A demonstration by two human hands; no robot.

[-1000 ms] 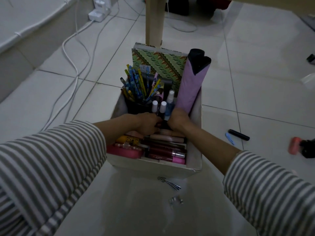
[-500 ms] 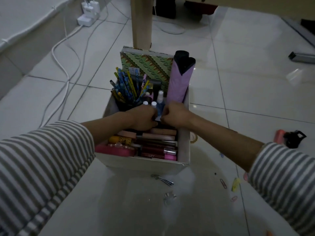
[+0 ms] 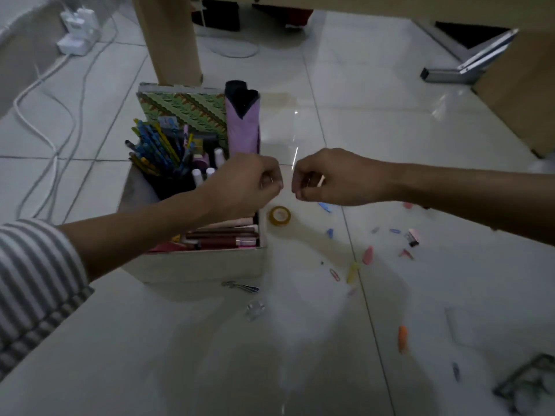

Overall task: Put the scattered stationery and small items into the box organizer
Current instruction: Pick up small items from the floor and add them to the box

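The white cardboard box organizer [image 3: 195, 265] is standing on the pale glossy tiled floor [image 3: 390, 121], left of centre, just near of a light wooden table leg [image 3: 171, 40]. Inside it, a green patterned notebook [image 3: 186, 106] is leaning against the far wall, a lilac fabric roll with a black top [image 3: 241, 130] is standing upright in the far right corner, a bunch of blue and yellow pencils [image 3: 156, 148] is sticking up at the far left, and dark red cosmetic tubes [image 3: 222, 238] are lying flat along the near side.

The left hand [image 3: 246, 184] is hovering above the box's right edge, its fingers curling inward. The right hand [image 3: 330, 178] is hovering just right of it over the floor, the fingers likewise curling in, the two sets of fingertips close but apart. Whether either hand is pinching something tiny cannot be told.

A yellowish roll of clear tape [image 3: 280, 215] is lying on the floor just beside the box's right wall. Farther right, a blue clip [image 3: 325, 206], a pink paper clip [image 3: 335, 274], a yellow hair clip [image 3: 352, 272] and a pink-and-black binder clip [image 3: 413, 237] are lying scattered, with an orange clip [image 3: 402, 338] nearer. A metal clip [image 3: 240, 286] is lying just near of the box's front wall.
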